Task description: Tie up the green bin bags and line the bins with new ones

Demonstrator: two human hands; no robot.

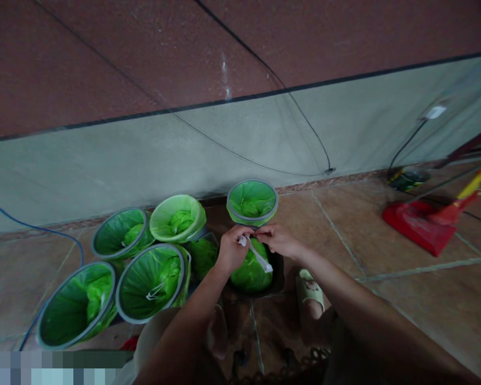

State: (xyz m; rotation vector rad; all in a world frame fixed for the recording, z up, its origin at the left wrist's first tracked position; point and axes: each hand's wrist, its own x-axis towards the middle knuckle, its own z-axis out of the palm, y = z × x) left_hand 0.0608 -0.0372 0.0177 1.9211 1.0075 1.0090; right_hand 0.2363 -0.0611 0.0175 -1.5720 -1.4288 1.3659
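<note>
A dark bin (pixel 279 278) stands on the floor in front of my feet, with a green plastic bag (pixel 250 272) inside it. My left hand (pixel 233 248) is closed over the bin, its fingertips pinching a white drawstring (pixel 261 258) whose loose end hangs down over the green bag. Just to its right, at the bin's far edge, my right hand (pixel 279 240) is closed with the fingertips pressed together; what they pinch is too small to make out. Right behind both hands stands a grey-rimmed bin (pixel 252 183) lined with green plastic.
Several green-lined bins (pixel 122 307) cluster to the left, and another dark bin (pixel 203 256) stands beside them. A red dustpan (pixel 420 227) with a yellow handle lies at right. Cables run along the wall (pixel 264 133); a blue hose (pixel 80 248) crosses the floor at left.
</note>
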